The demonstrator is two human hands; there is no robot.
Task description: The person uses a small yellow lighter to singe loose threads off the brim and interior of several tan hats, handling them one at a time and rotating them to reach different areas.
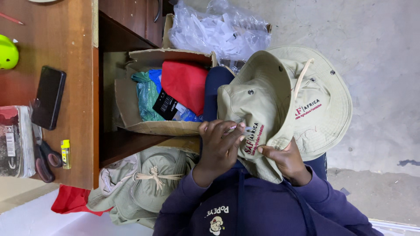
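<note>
I hold a khaki wide-brimmed hat point(256, 102) with red stitched lettering in front of my chest. My right hand point(284, 159) grips its lower edge from beneath. My left hand point(218, 144) rests against the crown beside the lettering, its fingertips pinched on a small pale piece point(243, 129) that is too small to identify. A second, matching khaki hat point(323, 105) lies behind the first one, to the right. My purple hooded top point(245, 209) fills the bottom of the view.
An open cardboard box point(153, 127) holds folded red, green and blue cloth. A clear plastic bag point(218, 28) of white pieces lies beyond it. More khaki hats point(148, 179) are heaped lower left. The wooden desk point(74, 39) carries a black phone point(48, 97), scissors point(43, 157) and a yellow lighter point(65, 154).
</note>
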